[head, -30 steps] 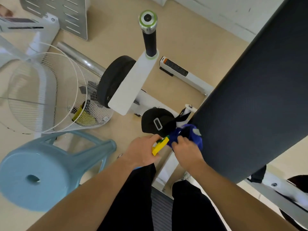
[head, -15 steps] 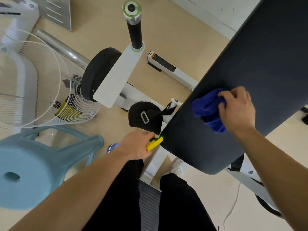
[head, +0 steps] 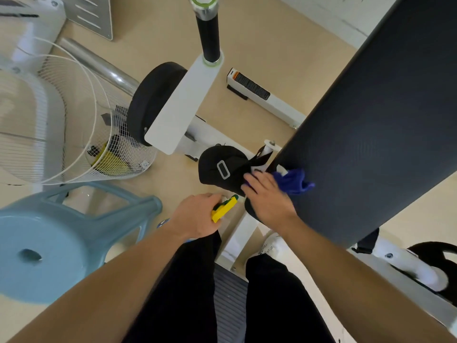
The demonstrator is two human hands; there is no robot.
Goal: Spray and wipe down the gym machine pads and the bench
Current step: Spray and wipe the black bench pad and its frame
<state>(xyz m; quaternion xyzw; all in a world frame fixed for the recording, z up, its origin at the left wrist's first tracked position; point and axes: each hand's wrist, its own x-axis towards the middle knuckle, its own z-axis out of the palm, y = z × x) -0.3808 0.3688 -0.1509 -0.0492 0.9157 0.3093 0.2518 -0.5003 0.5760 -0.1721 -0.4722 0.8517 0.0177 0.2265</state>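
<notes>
R hand (head: 268, 196) + cloth (head: 293, 181) back from mid bench (head: 371, 120) to its near edge, fingers flattish, pressing. L hand (head: 197, 215) grips spray bottle (head: 223, 206). Wiping; next prob: stroke outward.

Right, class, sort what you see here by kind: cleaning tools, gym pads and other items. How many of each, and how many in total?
Cleaning tools: 2 (cloth, spray bottle)
Gym pads: 2 (long bench pad, round pad)
Other items: 3 (stool, fan, cap)
Total: 7
</notes>
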